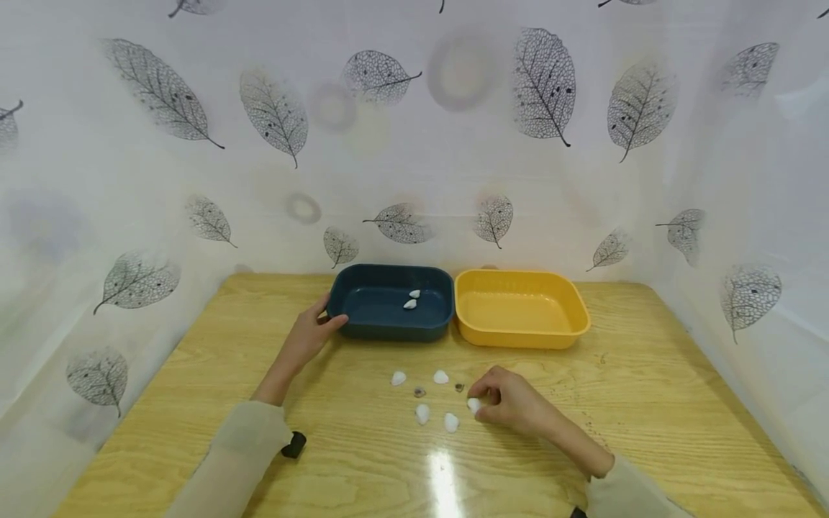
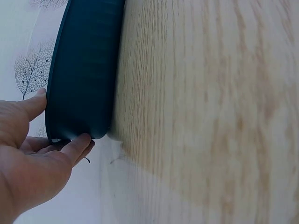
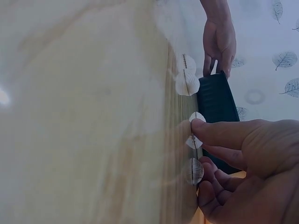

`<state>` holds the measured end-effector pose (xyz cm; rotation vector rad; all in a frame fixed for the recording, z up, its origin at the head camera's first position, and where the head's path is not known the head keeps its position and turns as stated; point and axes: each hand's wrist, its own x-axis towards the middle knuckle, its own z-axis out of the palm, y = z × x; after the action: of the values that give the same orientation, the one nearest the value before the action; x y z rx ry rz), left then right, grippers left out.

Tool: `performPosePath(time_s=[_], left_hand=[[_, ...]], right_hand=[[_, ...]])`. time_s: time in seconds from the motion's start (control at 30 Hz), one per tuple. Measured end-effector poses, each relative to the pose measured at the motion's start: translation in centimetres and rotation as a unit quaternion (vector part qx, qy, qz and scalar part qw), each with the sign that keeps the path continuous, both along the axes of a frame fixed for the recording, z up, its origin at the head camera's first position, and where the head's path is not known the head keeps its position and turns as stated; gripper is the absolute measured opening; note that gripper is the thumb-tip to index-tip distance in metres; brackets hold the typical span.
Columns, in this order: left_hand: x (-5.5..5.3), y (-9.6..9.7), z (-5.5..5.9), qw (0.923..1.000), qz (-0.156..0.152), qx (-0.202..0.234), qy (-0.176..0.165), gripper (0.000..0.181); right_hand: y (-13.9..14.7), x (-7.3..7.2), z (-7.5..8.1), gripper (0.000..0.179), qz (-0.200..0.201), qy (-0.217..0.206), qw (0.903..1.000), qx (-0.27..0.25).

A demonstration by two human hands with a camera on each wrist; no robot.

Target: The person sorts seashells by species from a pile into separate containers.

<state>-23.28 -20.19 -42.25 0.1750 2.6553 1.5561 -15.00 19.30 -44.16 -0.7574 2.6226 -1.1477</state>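
A dark blue tray [image 1: 388, 333] stands at the back of the table with two white seashells [image 1: 411, 304] inside. At its left end my left hand [image 1: 309, 336] grips the rim and corner. In the left wrist view the thumb touches the tray's rim and the fingers lie against its end wall [image 2: 81, 93]. Between right thumb and fingertips my right hand [image 1: 518, 404] pinches a white seashell [image 1: 474, 405] low over the table. Several more white shells [image 1: 422, 414] lie to its left, along with two small grey-brown shells [image 1: 419, 392].
A yellow tray [image 1: 518, 338] stands right beside the blue one. The wooden table [image 1: 350, 460] meets leaf-patterned white cloth [image 1: 414, 144] at the back and sides. Each sleeve has a dark device near the wrist, such as the black one [image 1: 294, 444] on the left.
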Motion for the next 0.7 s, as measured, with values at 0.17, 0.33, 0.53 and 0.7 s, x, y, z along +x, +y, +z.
performPosePath(time_s=[0.17,0.33,0.53,0.7], left_hand=[[0.03,-0.01,-0.05,1.0000,-0.002,0.001,-0.004,0.076],[0.08,-0.05,-0.05,1.0000,-0.004,0.000,-0.005,0.077],[0.06,-0.10,-0.03,1.0000,-0.004,0.002,-0.005,0.076],[0.06,-0.06,-0.02,1.0000,-0.003,0.001,-0.005,0.076]], right_hand=[[-0.12,0.16,0.21,0.021,0.003,0.003,1.0000,0.002],[-0.28,0.35,0.32,0.019,0.006,0.009,0.9999,0.007],[-0.36,0.46,0.34,0.021,0.001,0.024,0.9996,0.015],[-0.39,0.45,0.19,0.022,-0.015,0.030,0.9993,0.014]])
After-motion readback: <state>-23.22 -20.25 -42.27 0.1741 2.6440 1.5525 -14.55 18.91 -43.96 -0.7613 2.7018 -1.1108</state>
